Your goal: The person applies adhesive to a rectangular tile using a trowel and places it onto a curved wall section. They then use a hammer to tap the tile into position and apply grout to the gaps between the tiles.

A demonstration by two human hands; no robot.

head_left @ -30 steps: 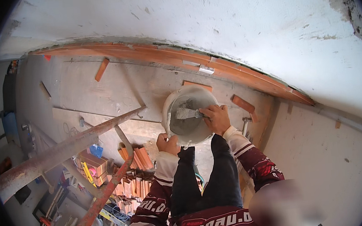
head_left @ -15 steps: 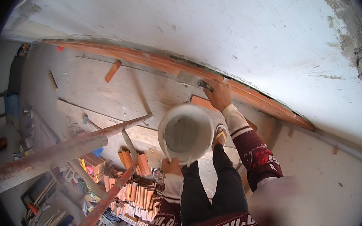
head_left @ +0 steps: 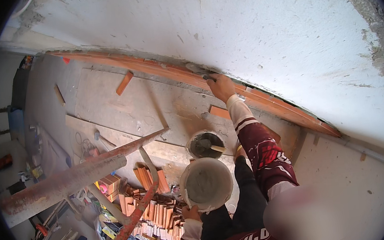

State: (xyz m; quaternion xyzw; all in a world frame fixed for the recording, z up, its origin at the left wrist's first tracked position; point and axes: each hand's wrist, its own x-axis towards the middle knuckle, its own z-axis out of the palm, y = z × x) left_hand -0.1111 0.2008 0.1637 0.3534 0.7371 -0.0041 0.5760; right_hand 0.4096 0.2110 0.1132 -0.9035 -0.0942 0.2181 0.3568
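My left hand (head_left: 192, 214) grips the near rim of a pale bucket (head_left: 229, 181) with grey mortar (head_left: 204, 185) inside, held in front of my legs. My right hand (head_left: 221, 88) is reached out to the wall, closed on the dark handle of a trowel (head_left: 206, 77). Its blade lies over the top of the orange-brown tile ledge, close against the wall, and is hard to make out. The tile ledge (head_left: 168, 70) runs along the foot of the white wall (head_left: 258, 35).
Beyond the held bucket, a second bucket (head_left: 192, 143) on the floor holds grey mix and a wooden-handled tool. Rusty scaffold poles (head_left: 90, 169) cross at left. Stacked tiles (head_left: 157, 216) lie below them. A loose tile (head_left: 124, 83) and a hammer (head_left: 103, 138) lie on the floor.
My right hand has carried the trowel up and left onto the ledge by the wall. The held bucket has come nearer my body, revealing the second bucket beyond it.
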